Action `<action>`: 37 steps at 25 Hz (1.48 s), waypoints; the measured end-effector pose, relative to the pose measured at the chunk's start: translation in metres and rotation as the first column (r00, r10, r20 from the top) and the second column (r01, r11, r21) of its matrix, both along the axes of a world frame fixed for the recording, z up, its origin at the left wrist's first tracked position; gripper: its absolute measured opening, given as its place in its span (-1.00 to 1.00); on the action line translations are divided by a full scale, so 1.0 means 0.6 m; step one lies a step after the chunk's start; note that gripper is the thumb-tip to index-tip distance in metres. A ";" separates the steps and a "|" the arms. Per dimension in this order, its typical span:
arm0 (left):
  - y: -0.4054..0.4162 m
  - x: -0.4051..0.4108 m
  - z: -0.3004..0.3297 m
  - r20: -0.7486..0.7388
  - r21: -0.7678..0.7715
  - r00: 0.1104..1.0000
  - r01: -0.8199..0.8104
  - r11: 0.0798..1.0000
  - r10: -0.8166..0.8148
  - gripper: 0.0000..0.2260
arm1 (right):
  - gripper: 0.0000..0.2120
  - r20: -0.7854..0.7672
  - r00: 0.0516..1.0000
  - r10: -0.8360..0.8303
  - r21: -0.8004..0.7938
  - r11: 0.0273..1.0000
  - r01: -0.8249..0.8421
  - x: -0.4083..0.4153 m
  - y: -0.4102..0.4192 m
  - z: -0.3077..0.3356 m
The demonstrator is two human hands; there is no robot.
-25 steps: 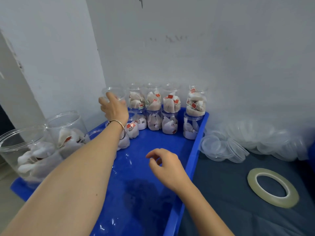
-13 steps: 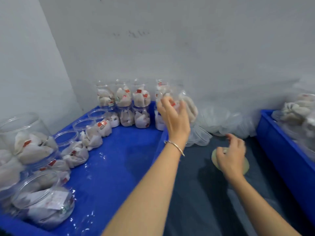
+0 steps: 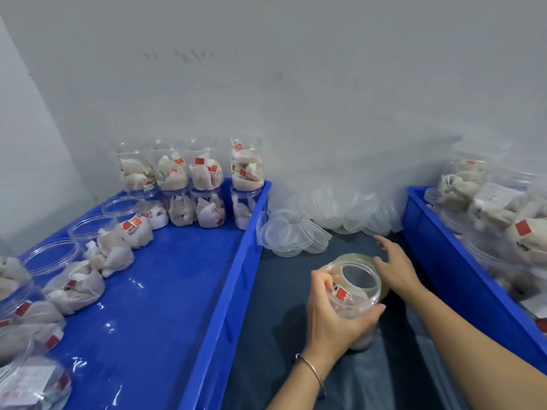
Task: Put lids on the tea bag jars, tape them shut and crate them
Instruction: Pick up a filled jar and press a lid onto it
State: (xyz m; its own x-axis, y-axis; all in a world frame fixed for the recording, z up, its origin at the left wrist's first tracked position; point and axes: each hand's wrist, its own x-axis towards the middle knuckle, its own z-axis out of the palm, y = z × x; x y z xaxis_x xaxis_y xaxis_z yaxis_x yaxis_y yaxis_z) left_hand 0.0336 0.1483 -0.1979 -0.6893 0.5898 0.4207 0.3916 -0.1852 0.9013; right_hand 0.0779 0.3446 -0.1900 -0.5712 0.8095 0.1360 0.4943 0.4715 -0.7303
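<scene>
- Half a second ago the left hand was up near the corner of the blue crate on the left with a lidless jar; now the jar is down over the dark table surface, just right of that crate's wall.
- Left hand's fingers and thumb are curled round the jar's side, gripping it; a thin bracelet sits on that wrist.
- Jar's mouth is open and tilted toward the camera, with tea bags and a red tag visible inside.
- Right hand lies just right of the jar, fingers fairly straight and spread; whether they hold anything cannot be told.
- Roll of tape lies flat just behind the jar, partly hidden by it.
- Pile of clear lids sits beyond the jar, against the wall.
- Inside the left crate, lidless jars of tea bags stand stacked two high at its far end, with more along its left side.
- Second blue crate, well right of the jar, holds more jars.
</scene>
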 end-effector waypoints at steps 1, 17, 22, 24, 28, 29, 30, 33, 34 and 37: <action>-0.001 -0.004 -0.004 -0.017 -0.010 0.999 0.034 0.999 -0.034 -0.31 | -0.44 -0.009 0.997 0.080 -0.041 0.996 -0.081 -0.014 0.003 0.008; 0.000 -0.012 -0.009 -0.146 -0.076 0.989 0.023 0.997 -0.034 -0.43 | -0.74 0.325 0.848 0.419 0.157 0.860 -0.485 -0.144 0.009 0.029; -0.001 -0.011 -0.007 -0.148 -0.083 0.989 0.017 0.996 -0.029 -0.43 | -0.30 0.205 0.832 0.515 -0.027 0.853 -0.522 -0.158 -0.003 0.031; -0.001 -0.011 -0.006 -0.151 -0.086 0.988 0.007 0.996 -0.020 -0.43 | -0.33 0.394 0.726 0.563 -0.078 0.808 -0.584 -0.154 -0.002 0.025; -0.002 -0.011 -0.007 -0.131 -0.083 0.991 0.020 0.996 -0.031 -0.45 | -0.51 0.331 0.693 0.640 -0.004 0.735 -0.678 -0.124 -0.007 0.010; -0.002 -0.011 -0.007 -0.124 -0.085 0.992 0.029 0.996 -0.039 -0.45 | -0.53 0.275 0.705 0.654 0.018 0.729 -0.684 -0.117 -0.016 0.010; -0.002 -0.011 -0.007 -0.113 -0.086 0.993 0.036 0.996 -0.046 -0.44 | -0.56 0.175 0.741 0.648 0.032 0.749 -0.662 -0.112 -0.025 0.018; 0.000 -0.013 -0.005 -0.080 -0.080 0.996 0.042 0.996 -0.048 -0.42 | -0.67 -0.177 0.861 0.478 -0.052 0.869 -0.493 -0.077 -0.046 0.084; 0.001 -0.014 -0.005 -0.069 -0.082 0.996 0.044 0.996 -0.049 -0.40 | -0.70 -0.221 0.873 0.435 -0.106 0.879 -0.464 -0.053 -0.054 0.109; 0.011 -0.016 0.006 -0.029 -0.101 0.998 0.045 0.994 -0.048 -0.23 | -0.68 -0.096 0.886 0.454 -0.051 0.886 -0.460 0.026 -0.092 0.148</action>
State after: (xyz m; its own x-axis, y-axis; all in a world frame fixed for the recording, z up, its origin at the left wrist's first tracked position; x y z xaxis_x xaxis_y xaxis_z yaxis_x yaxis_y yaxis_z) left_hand 0.0238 0.1548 -0.1945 -0.6472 0.6615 0.3788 0.4131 -0.1133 0.9036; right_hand 0.0935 0.2893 -0.1011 -0.8699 0.4703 0.1488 0.1756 0.5772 -0.7975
